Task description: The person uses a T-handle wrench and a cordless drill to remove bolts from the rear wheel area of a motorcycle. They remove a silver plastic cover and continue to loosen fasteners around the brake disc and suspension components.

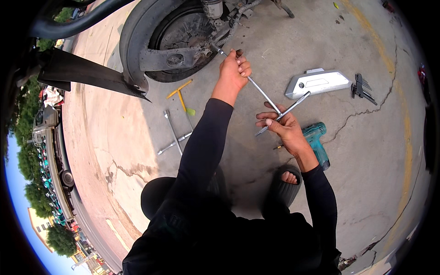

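Note:
A long silver T-handle socket wrench (261, 91) runs from the scooter's rear wheel (176, 39) down toward me. My left hand (234, 69) is closed around its shaft near the socket end, which sits against the swingarm by the wheel hub. My right hand (280, 124) grips the crossbar handle at the near end. Both arms wear black sleeves.
On the concrete lie a silver cross wrench (173, 136), a yellow T-handle tool (181, 95), a teal cordless drill (317, 142), a silver plastic cover panel (317, 82) and a set of black hex keys (362, 87). My sandalled foot (285, 183) is below the drill. A cracked pavement stretches right.

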The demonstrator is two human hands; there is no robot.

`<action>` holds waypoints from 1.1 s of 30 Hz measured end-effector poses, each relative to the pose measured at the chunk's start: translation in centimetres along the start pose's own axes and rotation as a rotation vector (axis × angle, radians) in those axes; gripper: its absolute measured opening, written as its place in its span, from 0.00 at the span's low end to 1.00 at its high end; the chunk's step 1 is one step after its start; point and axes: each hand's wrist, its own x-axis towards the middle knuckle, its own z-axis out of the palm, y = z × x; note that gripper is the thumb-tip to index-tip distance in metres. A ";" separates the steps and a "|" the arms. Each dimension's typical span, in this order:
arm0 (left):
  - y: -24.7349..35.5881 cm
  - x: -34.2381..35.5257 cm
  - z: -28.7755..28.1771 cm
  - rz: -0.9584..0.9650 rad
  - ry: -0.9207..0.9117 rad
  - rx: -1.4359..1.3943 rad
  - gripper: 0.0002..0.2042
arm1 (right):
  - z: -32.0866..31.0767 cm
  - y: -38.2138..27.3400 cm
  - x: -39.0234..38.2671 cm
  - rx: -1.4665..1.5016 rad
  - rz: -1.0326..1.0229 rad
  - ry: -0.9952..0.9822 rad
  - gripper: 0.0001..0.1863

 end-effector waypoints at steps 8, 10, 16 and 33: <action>0.8 -0.7 0.0 0.164 0.102 0.012 0.12 | 0.5 -1.4 0.0 -1.385 -0.633 0.470 0.29; 1.4 -0.5 0.4 0.163 0.052 0.000 0.12 | 1.3 -0.3 -2.6 -0.820 -0.418 0.603 0.31; 1.3 -0.5 -1.2 0.123 -0.031 -0.080 0.09 | 0.4 -0.5 -0.4 -0.448 -0.155 0.186 0.22; 0.6 0.9 -0.8 0.259 0.012 -0.128 0.09 | -1.1 -3.2 -0.2 -1.685 -0.801 -0.019 0.21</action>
